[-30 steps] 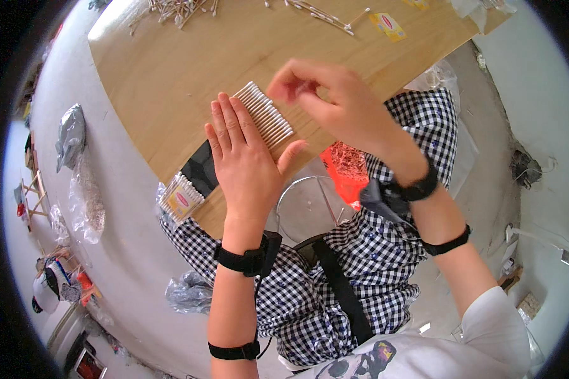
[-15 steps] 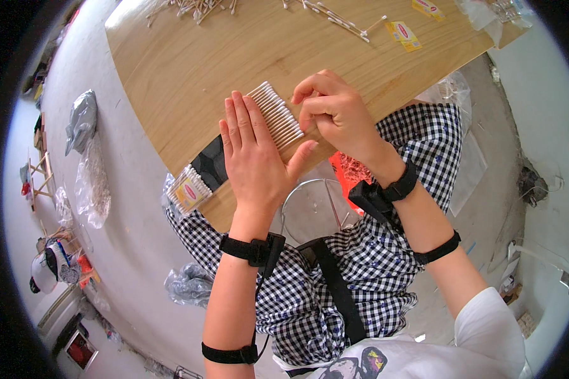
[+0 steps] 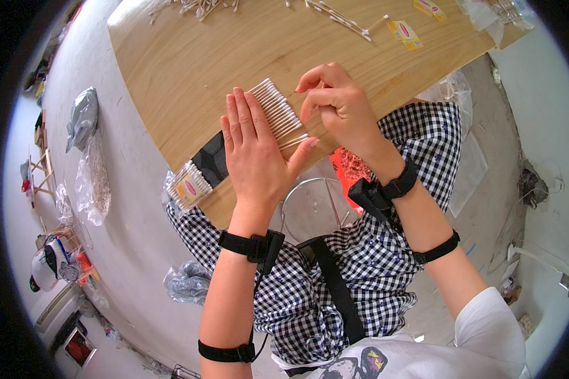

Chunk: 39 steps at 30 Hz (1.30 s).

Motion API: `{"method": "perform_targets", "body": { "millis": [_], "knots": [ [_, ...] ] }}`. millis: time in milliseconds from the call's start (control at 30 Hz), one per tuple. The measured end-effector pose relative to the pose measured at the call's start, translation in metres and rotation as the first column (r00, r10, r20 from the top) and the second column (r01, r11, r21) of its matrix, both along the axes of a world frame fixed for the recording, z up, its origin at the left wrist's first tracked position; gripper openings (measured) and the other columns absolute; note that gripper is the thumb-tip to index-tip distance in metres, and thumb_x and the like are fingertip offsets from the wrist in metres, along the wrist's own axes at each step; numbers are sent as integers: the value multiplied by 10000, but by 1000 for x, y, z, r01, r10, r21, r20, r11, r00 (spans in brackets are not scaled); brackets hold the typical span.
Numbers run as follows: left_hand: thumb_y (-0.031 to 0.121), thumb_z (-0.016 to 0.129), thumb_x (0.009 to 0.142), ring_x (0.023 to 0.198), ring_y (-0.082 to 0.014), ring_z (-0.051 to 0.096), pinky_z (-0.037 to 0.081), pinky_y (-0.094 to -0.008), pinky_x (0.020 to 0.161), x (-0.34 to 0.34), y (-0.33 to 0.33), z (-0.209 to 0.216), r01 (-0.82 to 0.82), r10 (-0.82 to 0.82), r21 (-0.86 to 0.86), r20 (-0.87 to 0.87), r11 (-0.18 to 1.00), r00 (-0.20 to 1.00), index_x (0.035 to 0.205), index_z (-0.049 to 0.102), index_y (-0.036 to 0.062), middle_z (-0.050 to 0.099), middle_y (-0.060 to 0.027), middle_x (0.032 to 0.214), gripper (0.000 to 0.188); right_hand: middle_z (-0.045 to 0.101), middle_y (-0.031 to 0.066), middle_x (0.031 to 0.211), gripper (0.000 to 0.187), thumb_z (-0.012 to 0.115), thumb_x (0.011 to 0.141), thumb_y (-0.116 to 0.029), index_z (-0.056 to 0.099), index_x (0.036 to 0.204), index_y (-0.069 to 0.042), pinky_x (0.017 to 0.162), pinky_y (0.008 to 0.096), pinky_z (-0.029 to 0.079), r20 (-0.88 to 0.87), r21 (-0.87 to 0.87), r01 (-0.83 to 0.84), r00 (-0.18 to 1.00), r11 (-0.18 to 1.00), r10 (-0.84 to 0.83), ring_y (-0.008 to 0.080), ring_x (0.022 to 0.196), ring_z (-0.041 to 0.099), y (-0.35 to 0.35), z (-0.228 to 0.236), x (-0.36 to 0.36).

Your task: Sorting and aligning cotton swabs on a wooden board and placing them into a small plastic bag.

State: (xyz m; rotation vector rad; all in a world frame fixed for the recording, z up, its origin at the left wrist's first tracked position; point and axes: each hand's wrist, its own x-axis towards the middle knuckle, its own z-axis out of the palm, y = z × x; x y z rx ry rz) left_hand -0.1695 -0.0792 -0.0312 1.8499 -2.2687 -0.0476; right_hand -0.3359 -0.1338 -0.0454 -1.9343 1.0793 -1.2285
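Pale wood-grain tabletop (image 3: 189, 69) is filling the upper area, with a grey floor (image 3: 133, 208) showing beyond its edges. We are finding the row of cotton swabs (image 3: 279, 108) lying side by side on it, between the two hands. Each swab's long axis is running slantwise, left end toward the left hand (image 3: 256, 155), right tip facing the right hand (image 3: 344, 110). The right hand is hovering just beside those tips; its thumb and forefinger are standing apart, and we are seeing nothing between them. The left hand is lying flat, fingers straight, covering the row's left ends without clasping them. Two swabs (image 3: 295, 140) are lying slightly off the row, with the left thumb obstructing access from below. We are noting a black pad (image 3: 210, 159) left of that hand and, at the corner, a bundle of swabs (image 3: 189, 186) with a yellow label. Loose swabs (image 3: 202, 6) and yellow cards (image 3: 404, 35) are lying well apart, farther off; a red bag (image 3: 351, 174) is showing past the near edge.
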Motion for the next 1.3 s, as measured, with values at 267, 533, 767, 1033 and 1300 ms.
{"method": "perform_targets", "body": {
  "millis": [267,533,767,1033,1300],
  "knots": [
    [683,535,828,1461,-355,158,143,-455,1181,-1,0,1,-9,9,-1,-18,1000,1000,1467,186,-105,208,-265,1542,1073,614,39,950,201,540,663,121,642,654,-53,789,293,486,-59,-26,-38,998,999,37,204,933,552,-1,2,2],
    [700,522,827,1462,-353,154,140,-455,1181,-1,0,1,-10,10,2,-19,1000,1000,1469,180,-104,202,-261,1546,1085,606,37,956,219,545,672,120,661,670,-66,799,294,486,-78,-44,-9,997,999,6,199,943,548,-1,1,1],
    [708,535,813,1457,-374,162,144,-464,1179,-1,-1,0,-4,4,-6,-1,1000,1000,1447,220,-127,222,-290,1527,1095,604,35,955,218,561,677,116,670,675,-73,803,302,493,-88,-50,-2,996,999,-3,202,937,551,-1,1,3],
    [695,522,830,1464,-350,150,138,-452,1183,-1,0,-1,-10,10,-2,-17,1000,1000,1469,185,-102,202,-262,1545,1076,614,38,923,153,594,676,65,650,630,-70,804,331,494,-124,-51,-23,992,998,17,218,935,560,-1,2,2],
    [711,514,826,1457,-370,166,145,-462,1179,-1,0,-1,-9,9,-12,1,1000,1000,1447,222,-126,226,-287,1527,1082,613,39,963,206,569,684,111,678,684,-64,773,301,512,-118,-55,-7,993,998,0,209,947,559,-1,0,3]
  ]
}}
